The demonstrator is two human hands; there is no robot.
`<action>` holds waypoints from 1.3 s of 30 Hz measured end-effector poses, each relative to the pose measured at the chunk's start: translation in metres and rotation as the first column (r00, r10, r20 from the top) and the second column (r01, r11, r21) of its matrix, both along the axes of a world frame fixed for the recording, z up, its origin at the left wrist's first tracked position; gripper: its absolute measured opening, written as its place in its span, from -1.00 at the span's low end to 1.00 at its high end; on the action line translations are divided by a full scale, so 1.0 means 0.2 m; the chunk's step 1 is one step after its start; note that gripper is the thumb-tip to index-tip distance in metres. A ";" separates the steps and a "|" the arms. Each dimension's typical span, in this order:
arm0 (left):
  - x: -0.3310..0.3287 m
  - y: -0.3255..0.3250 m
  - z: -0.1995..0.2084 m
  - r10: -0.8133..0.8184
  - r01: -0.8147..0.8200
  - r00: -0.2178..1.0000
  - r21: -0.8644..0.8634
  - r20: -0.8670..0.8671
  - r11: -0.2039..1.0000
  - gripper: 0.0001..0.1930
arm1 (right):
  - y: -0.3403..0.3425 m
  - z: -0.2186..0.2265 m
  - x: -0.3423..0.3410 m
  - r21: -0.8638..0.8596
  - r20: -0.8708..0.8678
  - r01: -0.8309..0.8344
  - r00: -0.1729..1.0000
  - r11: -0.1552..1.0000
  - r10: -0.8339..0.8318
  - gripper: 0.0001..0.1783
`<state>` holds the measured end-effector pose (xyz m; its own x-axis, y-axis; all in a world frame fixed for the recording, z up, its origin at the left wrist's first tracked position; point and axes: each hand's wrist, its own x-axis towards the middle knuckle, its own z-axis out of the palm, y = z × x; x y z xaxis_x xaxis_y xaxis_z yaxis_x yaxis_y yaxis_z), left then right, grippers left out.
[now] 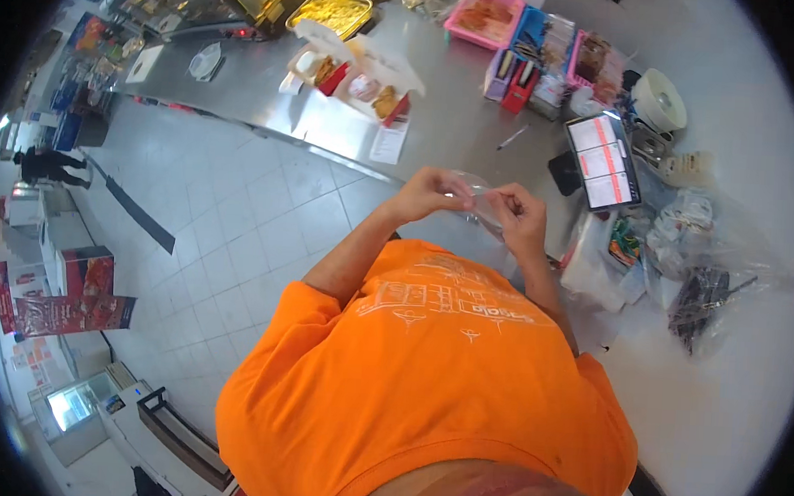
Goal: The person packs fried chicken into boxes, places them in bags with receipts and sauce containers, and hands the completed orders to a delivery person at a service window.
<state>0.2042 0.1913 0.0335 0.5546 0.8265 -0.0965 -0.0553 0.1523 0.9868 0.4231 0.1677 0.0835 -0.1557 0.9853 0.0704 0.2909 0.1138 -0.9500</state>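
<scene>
Between my two hands, close to the counter's near edge, stretches a small clear plastic bag, thin and shiny. My left hand pinches its left side, and my right hand pinches the right side. Beyond them on the steel counter stand two open food boxes, one box with a white cup and fried pieces, the other box with a wrapped item and fried food. A printed slip lies by the nearer box, and a pen rests to the right.
To the right are a tablet on a stand, a white bowl and bundled plastic bags. Pink baskets, one basket at the back, hold packets. Foil trays of food stand far left. A person stands across the tiled floor.
</scene>
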 end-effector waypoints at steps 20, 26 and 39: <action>-0.81 -0.15 -0.30 0.273 -0.273 0.956 0.019 -0.110 0.962 -0.83 | 0.04 -0.45 -0.94 -0.308 0.159 0.002 0.986 0.951 0.049 -0.76; -1.03 -0.17 -0.42 0.261 -0.182 0.961 -0.496 0.095 0.849 -0.83 | 0.11 -0.32 -0.98 -0.325 0.055 -0.233 0.963 0.916 0.264 -0.79; -1.03 0.55 -1.06 0.600 -0.616 0.534 0.212 -0.596 0.759 -0.36 | 0.19 -0.45 -0.66 -0.212 0.543 0.056 0.837 0.976 0.070 -0.77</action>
<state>-0.0017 0.3013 -0.1793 -0.2692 0.9351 -0.2305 0.4482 0.3335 0.8294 0.2901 0.2065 -0.0067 -0.1135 0.9650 -0.2362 0.7668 -0.0661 -0.6384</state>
